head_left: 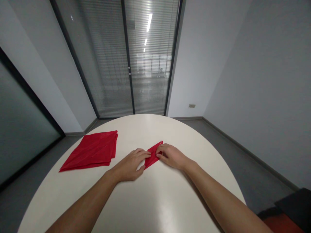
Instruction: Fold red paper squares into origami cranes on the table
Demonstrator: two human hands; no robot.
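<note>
A small folded red sheet (pixel 153 156), thin like paper or cloth, lies on the white table in front of me. My left hand (pixel 131 164) rests at its left side, open, with fingertips stretched onto the sheet and the thumb spread apart near its lower corner. From the right, my right hand (pixel 172 156) is closed in a pinch at the sheet's right part, its curled fingers covering some of that edge. Farther left lies a loose stack of larger red sheets (pixel 93 150), flat with uneven edges, touched by neither hand.
The round white table (pixel 136 207) reaches out under both arms. Beyond it stand a glass partition with blinds (pixel 114 81) and a grey wall with a socket plate (pixel 191 105). A dark and red object, perhaps a chair (pixel 289 210), is at the lower right.
</note>
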